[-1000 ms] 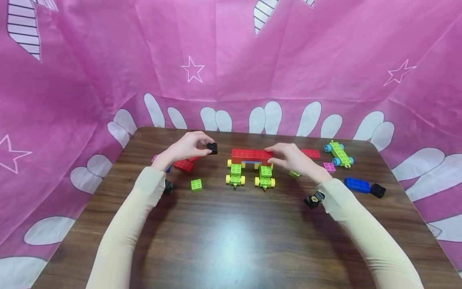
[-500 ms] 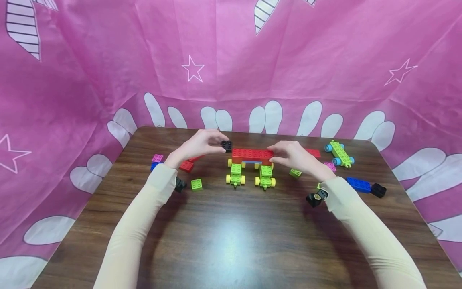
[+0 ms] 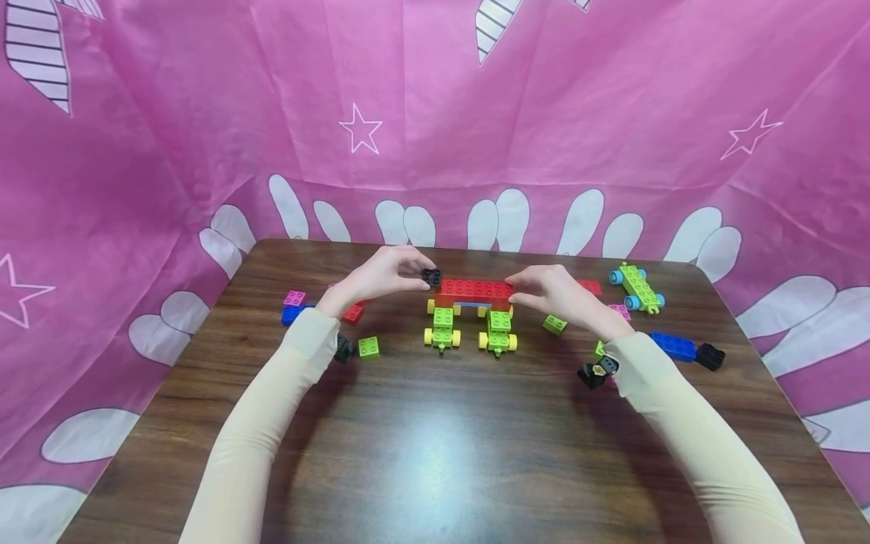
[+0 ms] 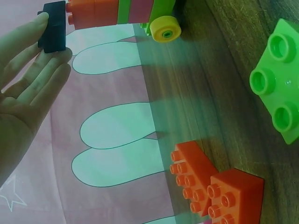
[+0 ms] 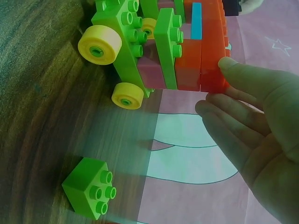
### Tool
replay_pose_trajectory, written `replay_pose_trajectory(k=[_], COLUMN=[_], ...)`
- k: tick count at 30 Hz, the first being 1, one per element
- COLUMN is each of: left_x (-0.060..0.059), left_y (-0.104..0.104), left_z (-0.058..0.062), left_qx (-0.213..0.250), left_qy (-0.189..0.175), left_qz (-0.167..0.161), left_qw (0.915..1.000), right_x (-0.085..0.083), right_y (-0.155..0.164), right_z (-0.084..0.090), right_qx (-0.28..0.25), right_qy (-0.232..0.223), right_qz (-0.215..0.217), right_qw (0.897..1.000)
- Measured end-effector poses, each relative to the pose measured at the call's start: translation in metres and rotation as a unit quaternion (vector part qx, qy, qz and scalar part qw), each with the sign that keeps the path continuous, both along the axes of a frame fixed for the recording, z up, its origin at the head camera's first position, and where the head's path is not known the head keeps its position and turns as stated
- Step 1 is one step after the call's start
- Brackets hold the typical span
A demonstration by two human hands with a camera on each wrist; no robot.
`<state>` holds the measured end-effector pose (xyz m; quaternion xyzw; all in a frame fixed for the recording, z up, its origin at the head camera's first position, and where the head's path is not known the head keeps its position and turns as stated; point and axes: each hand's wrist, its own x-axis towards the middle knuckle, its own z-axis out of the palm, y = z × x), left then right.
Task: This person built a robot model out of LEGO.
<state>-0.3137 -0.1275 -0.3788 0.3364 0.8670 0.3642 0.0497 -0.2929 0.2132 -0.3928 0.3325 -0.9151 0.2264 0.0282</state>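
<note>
Pink cloth (image 3: 435, 113) backs the bench (image 3: 435, 431). The left hand (image 3: 384, 273) pinches a black brick (image 3: 432, 278) at one end of the red beam (image 3: 473, 290); the right hand (image 3: 552, 293) grips the other. Both seem light, stiff; grip the sides.

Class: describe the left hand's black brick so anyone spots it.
On the table stands a yellow-wheeled model. Left of its red top, the left hand holds the black brick. Unlike another black brick beside a blue brick, it is raised.
</note>
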Motion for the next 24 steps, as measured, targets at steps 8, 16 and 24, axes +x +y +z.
replay_pose_trajectory(k=[8, 16, 24], left_x=[-0.002, -0.003, -0.004], left_y=[0.003, 0.006, 0.004], left_z=[-0.004, -0.006, -0.011], left_qx=[0.012, 0.019, 0.019], left_qy=[-0.014, -0.016, -0.015], left_qz=[-0.014, -0.025, -0.018], left_qw=[0.9997, 0.9994, 0.9996], right_x=[0.002, 0.003, 0.002], right_y=[-0.001, -0.001, -0.001], right_z=[0.0, 0.001, 0.0], right_qx=[-0.006, -0.004, -0.005], right_qy=[0.004, -0.001, -0.002], right_qz=[0.002, -0.003, -0.004], right_qw=[1.0, 1.0, 1.0])
